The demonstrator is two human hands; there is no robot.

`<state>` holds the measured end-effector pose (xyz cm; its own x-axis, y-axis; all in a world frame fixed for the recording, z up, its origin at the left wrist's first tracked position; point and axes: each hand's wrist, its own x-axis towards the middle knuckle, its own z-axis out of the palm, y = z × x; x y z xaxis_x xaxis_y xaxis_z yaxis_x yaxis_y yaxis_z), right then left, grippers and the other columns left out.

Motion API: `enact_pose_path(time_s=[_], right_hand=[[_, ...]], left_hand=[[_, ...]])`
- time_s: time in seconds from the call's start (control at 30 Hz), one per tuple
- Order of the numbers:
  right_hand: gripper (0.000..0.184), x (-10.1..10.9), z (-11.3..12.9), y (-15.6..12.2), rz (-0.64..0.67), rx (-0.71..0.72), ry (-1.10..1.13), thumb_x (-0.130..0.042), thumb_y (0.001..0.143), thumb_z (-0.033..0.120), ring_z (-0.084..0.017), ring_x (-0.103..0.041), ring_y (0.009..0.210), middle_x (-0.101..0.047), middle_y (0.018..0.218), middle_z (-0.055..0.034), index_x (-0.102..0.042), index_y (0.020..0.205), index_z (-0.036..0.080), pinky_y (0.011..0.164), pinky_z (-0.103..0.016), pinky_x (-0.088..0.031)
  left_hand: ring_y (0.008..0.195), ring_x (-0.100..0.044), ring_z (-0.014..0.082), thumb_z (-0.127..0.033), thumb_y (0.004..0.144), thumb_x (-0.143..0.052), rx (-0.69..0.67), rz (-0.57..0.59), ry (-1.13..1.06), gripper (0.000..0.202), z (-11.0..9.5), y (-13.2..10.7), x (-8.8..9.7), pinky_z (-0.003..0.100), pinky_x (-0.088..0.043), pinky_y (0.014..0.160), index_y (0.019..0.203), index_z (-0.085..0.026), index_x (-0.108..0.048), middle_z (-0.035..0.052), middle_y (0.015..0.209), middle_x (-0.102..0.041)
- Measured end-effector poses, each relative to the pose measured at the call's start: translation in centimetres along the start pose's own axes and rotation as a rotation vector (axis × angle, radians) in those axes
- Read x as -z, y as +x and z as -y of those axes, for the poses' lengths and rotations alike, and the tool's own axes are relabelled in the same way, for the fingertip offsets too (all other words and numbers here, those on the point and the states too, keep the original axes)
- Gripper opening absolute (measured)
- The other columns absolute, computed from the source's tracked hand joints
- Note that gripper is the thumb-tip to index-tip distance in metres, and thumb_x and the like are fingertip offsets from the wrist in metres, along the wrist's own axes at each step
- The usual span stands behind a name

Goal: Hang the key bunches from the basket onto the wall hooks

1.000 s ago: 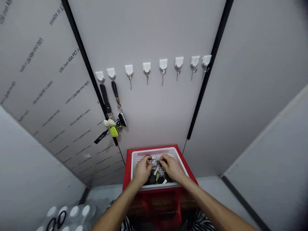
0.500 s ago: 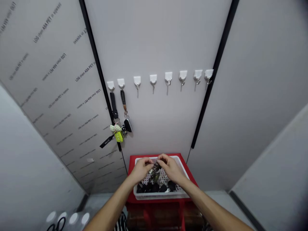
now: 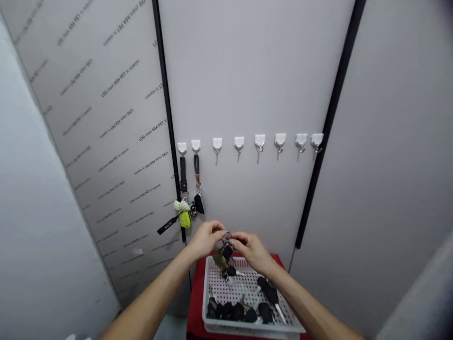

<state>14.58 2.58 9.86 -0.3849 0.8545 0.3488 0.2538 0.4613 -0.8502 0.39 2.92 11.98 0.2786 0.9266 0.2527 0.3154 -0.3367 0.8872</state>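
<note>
My left hand [image 3: 208, 239] and my right hand [image 3: 253, 252] are both closed, pinching the dark ring of a bunch of keys [image 3: 226, 251] between their fingertips. Below the ring dangle black key heads, a greenish leaf-shaped piece and a metal key blade. The bunch hangs over the back edge of a white perforated plastic basket [image 3: 253, 328]. Inside the basket are several black keys [image 3: 238, 311] along the front, and a larger black key [image 3: 269, 290] with a long blade lies at the right, near my right forearm.
Several white adhesive hooks [image 3: 260, 140] run in a row across the wall panel. A dark strap keychain with a yellow-green fob [image 3: 185, 219] and a braided keychain with a black fob [image 3: 199, 203] hang from the two leftmost. A red surface [image 3: 196, 302] supports the basket.
Both hands have risen from inside the basket to above its back edge, lifting the bunch of keys. The view has shifted, so the hooks and basket appear lower and further right.
</note>
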Motion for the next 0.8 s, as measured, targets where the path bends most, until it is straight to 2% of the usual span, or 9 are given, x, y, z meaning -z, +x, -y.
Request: enact_pose_path(time_s=[0.1,0.17,0.33,0.5,0.63,0.8], right_hand=[[0.023,-0.3,1.4,1.4,-0.018,0.002,0.035,-0.040,0.067,0.031,-0.007,-0.042,0.047,-0.048,0.050,0.0022,-0.053,0.060,0.012,0.046,-0.019,-0.034],[0.023,-0.2,2.8,2.7,-0.061,0.004,0.068,-0.041,0.066,0.031,-0.005,-0.040,0.042,-0.044,0.046,0.0035,-0.051,0.057,0.012,0.042,-0.018,-0.033],[0.017,1.0,7.7,7.0,-0.199,0.010,0.217,-0.047,0.062,0.027,-0.003,-0.039,0.036,-0.045,0.043,0.0046,-0.051,0.058,0.011,0.038,-0.016,-0.033],[0.010,2.3,11.8,10.8,-0.325,0.028,0.323,-0.047,0.063,0.021,-0.003,-0.042,0.035,-0.047,0.044,0.0045,-0.050,0.062,0.012,0.034,-0.014,-0.033],[0.009,3.2,13.1,12.7,-0.387,0.012,0.322,-0.046,0.065,0.020,-0.003,-0.043,0.036,-0.048,0.044,0.0040,-0.049,0.061,0.012,0.033,-0.013,-0.035],[0.009,3.8,12.5,13.9,-0.448,-0.066,0.236,-0.045,0.065,0.019,-0.004,-0.044,0.036,-0.049,0.046,0.0022,-0.048,0.060,0.012,0.032,-0.014,-0.034]], left_hand=[[0.046,-0.036,0.0048,-0.018,0.059,-0.044,-0.013,-0.043,-0.038,0.007,-1.2,0.4,0.9,0.016,-0.029,0.045,0.057,-0.012,-0.047,-0.0049,0.048,-0.041],[0.043,-0.036,0.0044,-0.018,0.058,-0.045,-0.025,-0.111,-0.075,0.005,-2.4,0.9,1.7,0.016,-0.029,0.043,0.057,-0.013,-0.046,-0.0059,0.045,-0.040],[0.042,-0.038,0.0036,-0.013,0.055,-0.047,-0.161,-0.393,-0.101,0.005,-6.6,3.6,4.3,0.016,-0.031,0.044,0.056,-0.014,-0.042,-0.0068,0.046,-0.041],[0.049,-0.043,0.0052,-0.012,0.056,-0.047,-0.289,-0.592,0.052,0.004,-10.4,6.7,6.6,0.018,-0.035,0.051,0.059,-0.014,-0.046,-0.0036,0.053,-0.048],[0.060,-0.048,0.0077,-0.009,0.057,-0.045,-0.287,-0.626,0.218,0.013,-11.9,8.3,7.1,0.020,-0.038,0.060,0.068,-0.012,-0.052,0.0012,0.066,-0.055],[0.071,-0.050,0.0100,-0.009,0.060,-0.043,-0.200,-0.570,0.291,0.022,-12.1,9.6,6.7,0.023,-0.037,0.069,0.078,-0.010,-0.055,0.0053,0.078,-0.057]])
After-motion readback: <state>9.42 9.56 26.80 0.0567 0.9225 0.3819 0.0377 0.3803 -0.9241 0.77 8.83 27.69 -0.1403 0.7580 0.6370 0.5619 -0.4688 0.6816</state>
